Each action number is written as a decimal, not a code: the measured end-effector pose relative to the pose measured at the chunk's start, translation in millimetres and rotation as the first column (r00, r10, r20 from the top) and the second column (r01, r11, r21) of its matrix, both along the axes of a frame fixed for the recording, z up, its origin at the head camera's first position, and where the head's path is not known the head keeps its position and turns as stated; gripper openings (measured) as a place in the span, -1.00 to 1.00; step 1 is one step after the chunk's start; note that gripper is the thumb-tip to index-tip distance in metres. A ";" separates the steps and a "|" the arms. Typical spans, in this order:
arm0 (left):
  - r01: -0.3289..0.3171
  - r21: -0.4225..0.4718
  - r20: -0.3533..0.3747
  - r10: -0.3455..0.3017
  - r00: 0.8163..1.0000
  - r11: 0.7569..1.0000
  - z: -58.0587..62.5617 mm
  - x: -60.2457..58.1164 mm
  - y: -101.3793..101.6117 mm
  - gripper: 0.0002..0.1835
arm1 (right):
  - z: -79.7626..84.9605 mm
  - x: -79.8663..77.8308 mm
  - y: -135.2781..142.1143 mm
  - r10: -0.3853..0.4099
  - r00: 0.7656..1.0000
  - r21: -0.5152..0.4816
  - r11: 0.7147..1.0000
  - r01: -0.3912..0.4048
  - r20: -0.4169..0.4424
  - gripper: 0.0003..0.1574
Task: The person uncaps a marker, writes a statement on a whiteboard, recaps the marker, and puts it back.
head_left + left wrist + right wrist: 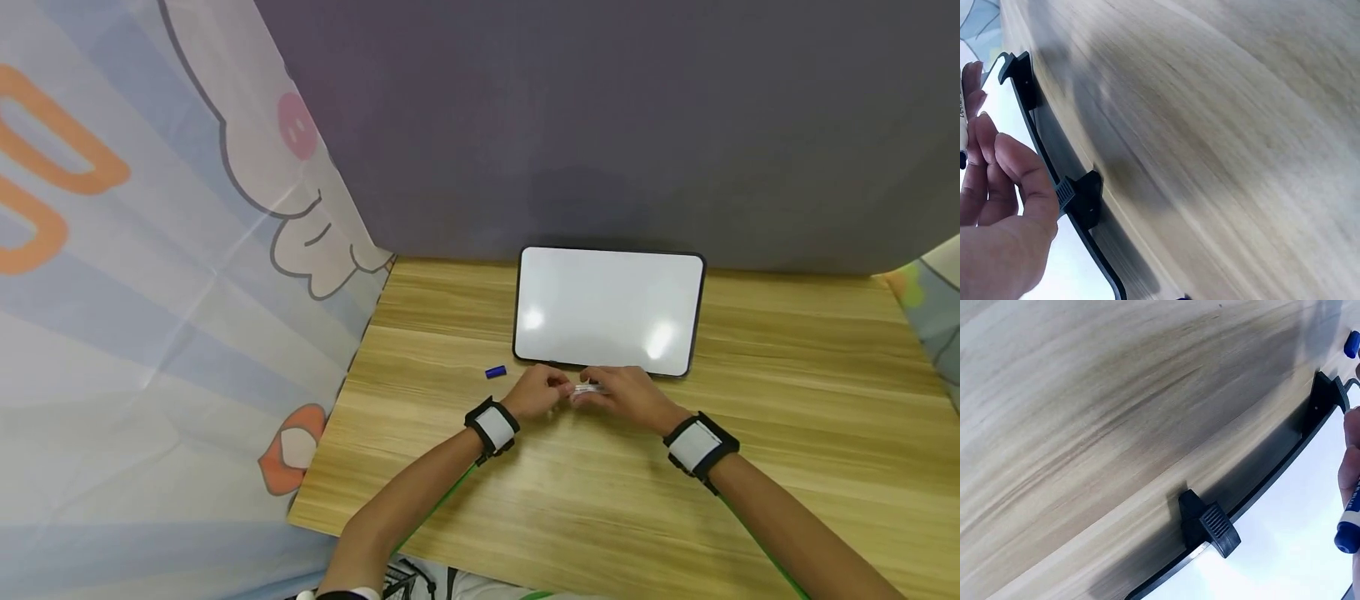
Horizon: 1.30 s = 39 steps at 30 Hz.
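Note:
My right hand (626,394) grips a whiteboard marker (588,388) between thumb and fingers. It has a white barrel with print and a blue end (1349,536) in the right wrist view. My left hand (536,392) is beside the marker's other end, its fingers loosely bent with nothing between them. In the left wrist view the dark tip of the marker shows at the left edge, near the left fingers (1022,162). A blue marker cap (495,372) lies on the table, left of the hands. Behind the hands lies a whiteboard (609,308) with a black frame.
Black clips (1082,197) sit along the whiteboard's near edge. A wood-grain table (450,483) carries everything. A dark grey panel (600,125) stands along its back, and a printed cloth (187,333) hangs at the left.

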<state>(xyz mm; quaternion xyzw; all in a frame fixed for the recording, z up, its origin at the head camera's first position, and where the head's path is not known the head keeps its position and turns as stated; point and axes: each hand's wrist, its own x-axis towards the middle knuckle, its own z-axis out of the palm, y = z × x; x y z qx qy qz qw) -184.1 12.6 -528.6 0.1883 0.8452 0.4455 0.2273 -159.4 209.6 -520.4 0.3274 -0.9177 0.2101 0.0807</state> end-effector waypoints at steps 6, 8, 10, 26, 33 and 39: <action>-0.003 0.016 0.016 0.003 1.000 1.000 0.4 -2.7 -3.5 -0.76 | 2.0 -4.9 3.6 -0.018 0.999 -0.037 0.999 0.019 0.030 -0.57; -0.024 0.036 0.038 0.023 0.999 0.999 -0.9 -4.1 -4.7 -0.76 | 4.5 -6.6 4.7 -0.036 0.997 -0.074 0.996 0.041 0.064 -0.55; -0.054 0.064 0.064 0.050 0.997 0.996 -1.5 -5.3 -6.0 -0.76 | 7.3 -8.8 5.8 -0.063 0.988 -0.138 0.987 0.083 0.143 -0.55; -0.006 0.252 0.085 -0.016 0.996 0.968 21.5 -4.2 -15.3 -0.75 | 21.7 -18.3 6.2 -0.079 0.772 -0.396 0.822 0.408 0.631 -0.38; -0.020 0.257 0.030 0.013 0.999 0.966 21.1 -2.5 -11.1 -0.75 | 22.8 -18.9 -0.8 0.037 0.696 -0.457 0.779 0.429 0.717 -0.54; -0.021 0.253 -0.062 0.038 0.997 0.967 0.5 -10.9 -4.8 -0.78 | 19.0 -23.1 -12.2 0.130 0.660 -0.474 0.797 0.374 0.740 -0.64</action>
